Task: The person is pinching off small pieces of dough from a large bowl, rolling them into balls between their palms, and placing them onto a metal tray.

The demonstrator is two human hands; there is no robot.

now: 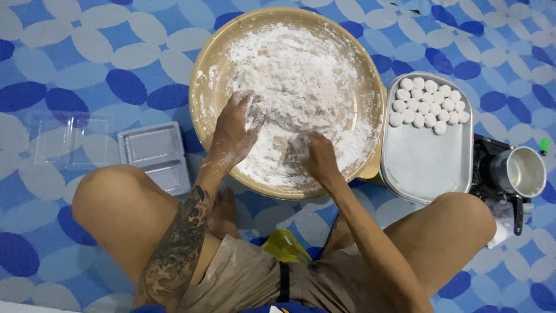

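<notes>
Seated on the floor (87,69), knees spread, with the wide tan basin (209,64) drawn close between the legs, likely so both arms reach in without stretching. Inside the basin, a broad heap of white floury dough crumble (301,75), thickest toward the far rim and thinning to a bare streak near the body. Left hand (234,130) pressed down into the crumble at the near left of the basin, fingers curled and dusted white, a loose grip around a clump of it. Right hand (317,157) at the near middle, fingers bent inward; grip half closed on a small lump of the same white stuff, though how tight cannot be told from this angle.

Just beside the basin on the right, touching its rim, a grey metal tray (425,168) with small white dough balls (427,103) packed in rows at its far end, the near part bare; close placement probably suits short moves from basin to tray. Beyond the tray, toward the right edge of the floor covering, a small metal pot (521,171) on a dark stand. Left of the basin, clear plastic clamshell boxes (155,156) lying open, unlabelled, with another clear box (69,139) further left. Blue and white patterned covering under everything.
</notes>
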